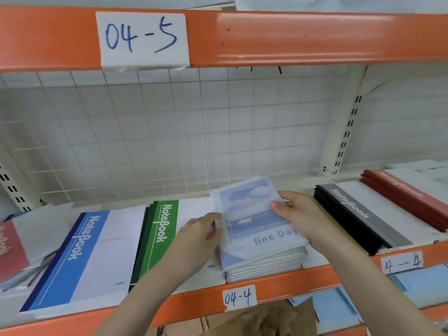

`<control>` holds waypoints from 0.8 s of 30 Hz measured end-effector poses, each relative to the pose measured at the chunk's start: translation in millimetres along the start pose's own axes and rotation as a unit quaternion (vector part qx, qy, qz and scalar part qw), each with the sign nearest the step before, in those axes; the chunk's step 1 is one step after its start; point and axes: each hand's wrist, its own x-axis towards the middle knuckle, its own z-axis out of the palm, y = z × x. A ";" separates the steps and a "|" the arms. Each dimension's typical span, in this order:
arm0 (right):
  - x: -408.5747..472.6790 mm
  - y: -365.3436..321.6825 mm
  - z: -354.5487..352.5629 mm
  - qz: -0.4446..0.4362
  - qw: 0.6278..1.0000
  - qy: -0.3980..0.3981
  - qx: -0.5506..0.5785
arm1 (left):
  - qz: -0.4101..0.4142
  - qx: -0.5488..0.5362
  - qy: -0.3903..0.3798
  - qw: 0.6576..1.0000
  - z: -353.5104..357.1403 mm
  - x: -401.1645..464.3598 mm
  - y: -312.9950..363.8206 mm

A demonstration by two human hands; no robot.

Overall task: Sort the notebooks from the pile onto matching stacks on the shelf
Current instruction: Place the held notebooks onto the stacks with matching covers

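Note:
A pale blue "fine Day" notebook [252, 214] with a cloud picture lies on top of a stack of like notebooks [264, 265] in the middle of the shelf. My left hand [198, 236] touches its left edge with fingers nearly straight. My right hand [300, 217] holds its right edge, thumb on the cover and fingers beneath. Left of them sit a green-spined notebook stack [160, 236] and a blue-spined notebook stack [80, 258]. A red notebook [9, 248] lies at the far left on loose white ones.
A black and grey notebook stack [351, 214] and a red stack [407, 192] lie to the right. The orange shelf edge [194, 299] bears the label "04-4" [238, 298]. An orange beam [291, 35] labelled "04-5" runs overhead. A wire grid [169, 129] backs the shelf.

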 end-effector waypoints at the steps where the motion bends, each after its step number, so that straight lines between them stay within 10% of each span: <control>1: 1.8 -1.7 0.0 -0.004 1.000 0.002 -0.016 | 0.000 -0.006 0.004 1.000 0.9 -0.4 -2.0; 18: 10.1 14.1 16.8 0.019 0.932 0.062 -0.358 | -0.040 -0.149 -0.008 0.988 -3.7 -16.1 1.4; 24: -22.3 -22.2 58.0 -0.183 0.886 0.067 -0.420 | -0.145 -0.097 0.128 0.976 -49.2 -14.7 -44.7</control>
